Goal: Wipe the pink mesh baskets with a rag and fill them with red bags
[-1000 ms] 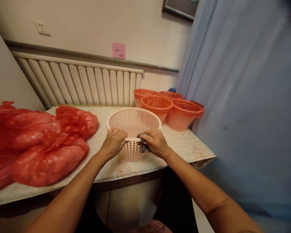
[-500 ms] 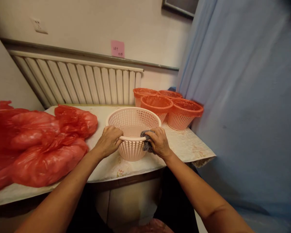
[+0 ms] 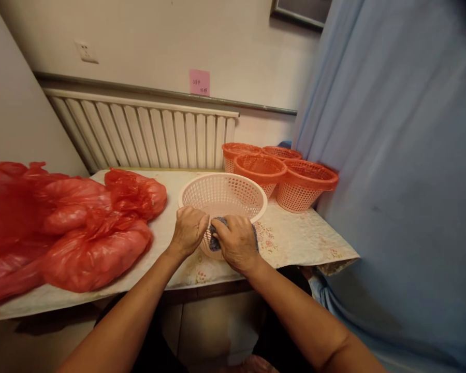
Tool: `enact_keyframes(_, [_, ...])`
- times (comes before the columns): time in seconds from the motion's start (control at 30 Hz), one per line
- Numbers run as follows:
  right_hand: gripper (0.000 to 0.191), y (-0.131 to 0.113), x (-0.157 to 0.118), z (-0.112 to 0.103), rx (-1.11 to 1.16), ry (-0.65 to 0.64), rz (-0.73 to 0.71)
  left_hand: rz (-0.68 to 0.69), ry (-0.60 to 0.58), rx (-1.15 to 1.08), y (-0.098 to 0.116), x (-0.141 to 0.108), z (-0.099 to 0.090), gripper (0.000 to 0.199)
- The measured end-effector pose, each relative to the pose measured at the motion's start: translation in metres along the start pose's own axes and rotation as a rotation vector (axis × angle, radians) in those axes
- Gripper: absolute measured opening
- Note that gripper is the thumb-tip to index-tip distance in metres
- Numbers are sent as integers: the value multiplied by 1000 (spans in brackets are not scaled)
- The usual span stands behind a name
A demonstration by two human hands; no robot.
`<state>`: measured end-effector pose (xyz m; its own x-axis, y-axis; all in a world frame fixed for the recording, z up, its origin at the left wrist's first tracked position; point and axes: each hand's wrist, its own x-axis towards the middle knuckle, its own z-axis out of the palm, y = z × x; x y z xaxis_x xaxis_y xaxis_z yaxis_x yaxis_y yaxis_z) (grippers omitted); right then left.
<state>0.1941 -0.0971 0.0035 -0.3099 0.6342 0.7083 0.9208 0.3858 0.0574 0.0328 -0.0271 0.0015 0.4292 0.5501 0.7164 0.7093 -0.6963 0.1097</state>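
Pale wall (image 3: 248,46) and white radiator (image 3: 147,132) back the covered table (image 3: 306,235) I'm watching. Leftmost on it I see red plastic bags (image 3: 97,256), bulging and piled. Next comes the left hand (image 3: 189,231), clamped on the near rim of the pale basket (image 3: 217,191), which sits mid-table. Just beside it, I have the right hand (image 3: 236,244) closed around a grey cloth (image 3: 215,244) against the basket's near side. I judge wiping is partway along on this unlined basket; farther right, four baskets (image 3: 300,197) already wear red liners, near the blue curtain (image 3: 404,181).
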Motion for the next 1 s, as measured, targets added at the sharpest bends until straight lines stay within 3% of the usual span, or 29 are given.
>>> enact_keyframes(0.13, [33,33,-10,0,117,26,-90,30,9,4,1,2,1,40])
enact_keyframes(0.27, [34,87,-22,7,250,109,-158,33,20,-10,0,5,4,41])
enact_keyframes(0.37, [33,123,-28,13,360,149,-138,45,19,-16,-1,7,7,41])
enact_keyframes(0.47, [30,140,-30,17,436,164,-92,42,22,-18,-2,8,8,41])
enact_keyframes(0.6, [27,127,-31,22,449,241,-18,24,48,-20,-5,9,6,41])
enact_keyframes(0.77, [26,84,-30,18,360,345,44,1,16,-14,-13,10,5,41])
enact_keyframes(1.0, [28,19,-12,10,174,179,-46,18,-2,40,-14,11,5,43])
